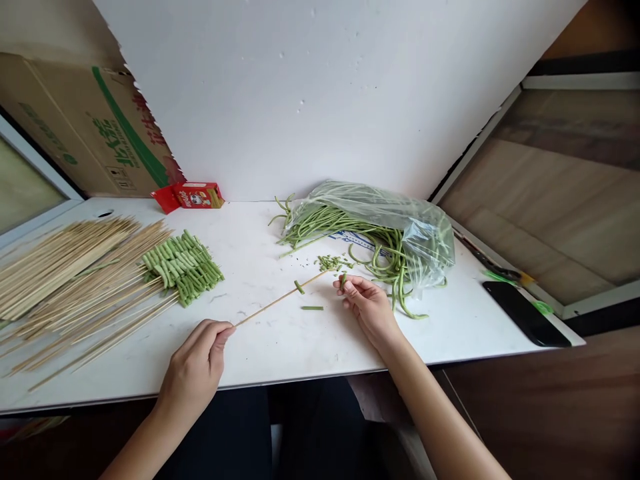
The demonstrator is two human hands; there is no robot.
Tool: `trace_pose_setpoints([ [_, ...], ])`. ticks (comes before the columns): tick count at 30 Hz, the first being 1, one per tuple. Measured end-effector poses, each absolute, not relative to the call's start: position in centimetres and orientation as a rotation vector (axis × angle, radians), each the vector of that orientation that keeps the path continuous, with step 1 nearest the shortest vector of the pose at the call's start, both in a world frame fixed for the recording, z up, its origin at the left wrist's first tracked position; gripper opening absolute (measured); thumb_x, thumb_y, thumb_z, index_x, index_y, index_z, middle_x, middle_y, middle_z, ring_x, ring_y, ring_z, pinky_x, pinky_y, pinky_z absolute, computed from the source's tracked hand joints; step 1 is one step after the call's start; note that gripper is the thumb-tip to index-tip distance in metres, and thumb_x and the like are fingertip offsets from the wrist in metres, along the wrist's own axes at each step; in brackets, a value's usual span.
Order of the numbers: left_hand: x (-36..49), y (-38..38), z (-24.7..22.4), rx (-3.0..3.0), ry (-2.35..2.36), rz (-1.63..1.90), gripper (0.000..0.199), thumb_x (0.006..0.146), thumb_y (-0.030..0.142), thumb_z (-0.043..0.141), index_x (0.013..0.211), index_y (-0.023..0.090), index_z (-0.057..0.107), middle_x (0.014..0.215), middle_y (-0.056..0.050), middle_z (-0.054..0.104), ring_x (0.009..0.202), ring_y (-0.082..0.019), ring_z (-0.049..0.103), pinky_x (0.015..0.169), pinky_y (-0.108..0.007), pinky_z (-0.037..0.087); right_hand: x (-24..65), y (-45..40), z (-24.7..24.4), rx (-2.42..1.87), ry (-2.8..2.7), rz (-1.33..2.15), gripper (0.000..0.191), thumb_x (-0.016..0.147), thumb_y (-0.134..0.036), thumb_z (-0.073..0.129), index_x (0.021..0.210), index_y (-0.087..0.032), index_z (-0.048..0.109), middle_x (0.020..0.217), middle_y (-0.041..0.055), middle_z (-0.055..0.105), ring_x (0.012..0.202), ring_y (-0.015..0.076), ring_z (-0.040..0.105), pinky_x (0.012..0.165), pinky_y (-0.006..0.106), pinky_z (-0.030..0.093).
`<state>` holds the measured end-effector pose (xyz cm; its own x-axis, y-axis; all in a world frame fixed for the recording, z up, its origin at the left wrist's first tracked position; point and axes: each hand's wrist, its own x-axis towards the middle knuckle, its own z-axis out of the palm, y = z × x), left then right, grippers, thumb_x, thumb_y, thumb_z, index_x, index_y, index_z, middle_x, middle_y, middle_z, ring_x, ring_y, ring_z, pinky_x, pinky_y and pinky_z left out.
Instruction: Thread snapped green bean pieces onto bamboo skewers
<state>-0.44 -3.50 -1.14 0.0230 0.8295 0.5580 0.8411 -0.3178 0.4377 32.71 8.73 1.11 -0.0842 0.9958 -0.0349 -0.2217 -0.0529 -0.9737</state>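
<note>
My left hand (197, 363) pinches the near end of a thin wooden skewer (270, 305), which slants up to the right. One short green bean piece (299, 287) is threaded crosswise on it, below the tip. In my right hand (367, 307) another short bean piece (343, 281) is held between thumb and fingers, a little right of the skewer tip. A loose cut piece (313, 308) lies on the white table (270, 360) between my hands. Small bean trimmings (331, 263) are heaped by the skewer tip.
Skewers filled with bean pieces (185, 267) lie at the left beside bare skewers (65, 257). A red box (200, 196) stands at the back. Long beans (320, 220) spill from a clear plastic bag (380, 200). A black phone (523, 313) and scissors (500, 270) are at the right.
</note>
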Motion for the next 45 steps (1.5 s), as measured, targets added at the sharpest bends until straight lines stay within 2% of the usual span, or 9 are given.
trace_pose_setpoints([
  [6,-0.19,-3.44,-0.61,-2.244,-1.808,-1.224,0.015,0.108,0.022,0.051,0.105,0.021,0.066,0.097,-0.007,0.072,0.09,-0.02,0.07,0.082,-0.029,0.056,33.04,9.06,0.74,-1.002,-1.093,1.395,0.043,0.075,-0.056,0.093,0.1,-0.025,0.077,0.103,0.0085,0.079,0.088,0.0244,0.071,0.079,0.039,0.059],
  [9,-0.16,-3.53,-0.43,-2.248,-1.809,-1.224,0.016,0.108,0.022,0.051,0.105,0.021,0.067,0.098,-0.007,0.072,0.092,-0.02,0.07,0.083,-0.03,0.056,33.12,9.13,0.71,-0.989,-1.043,1.413,0.043,0.071,-0.053,0.096,0.098,-0.024,0.079,0.102,0.0076,0.078,0.086,0.0223,0.069,0.082,0.039,0.059],
  [20,-0.14,-3.51,-0.41,-2.248,-1.805,-1.197,0.015,0.107,0.017,0.052,0.103,0.019,0.066,0.097,-0.006,0.071,0.092,-0.018,0.068,0.084,-0.028,0.053,32.39,9.12,0.8,-0.975,-0.93,1.454,0.041,0.066,-0.045,0.1,0.098,-0.025,0.084,0.091,0.0029,0.076,0.076,0.0143,0.062,0.066,0.027,0.052],
  [39,-0.06,-3.45,-0.33,-2.228,-1.795,-1.188,0.014,0.106,0.014,0.054,0.1,0.018,0.065,0.093,-0.004,0.069,0.088,-0.017,0.067,0.082,-0.026,0.051,32.36,9.08,0.65,-0.934,-0.936,1.452,0.036,0.067,-0.045,0.1,0.097,-0.029,0.086,0.092,0.0028,0.076,0.079,0.0157,0.06,0.066,0.028,0.05],
  [45,-0.14,-3.47,-0.46,-2.226,-1.83,-1.184,0.016,0.107,0.016,0.052,0.098,0.019,0.065,0.092,-0.004,0.069,0.087,-0.017,0.067,0.08,-0.027,0.051,32.32,8.93,0.86,-0.973,-0.947,1.435,0.033,0.072,-0.046,0.097,0.095,-0.026,0.087,0.093,0.0047,0.076,0.076,0.0148,0.058,0.066,0.029,0.049],
])
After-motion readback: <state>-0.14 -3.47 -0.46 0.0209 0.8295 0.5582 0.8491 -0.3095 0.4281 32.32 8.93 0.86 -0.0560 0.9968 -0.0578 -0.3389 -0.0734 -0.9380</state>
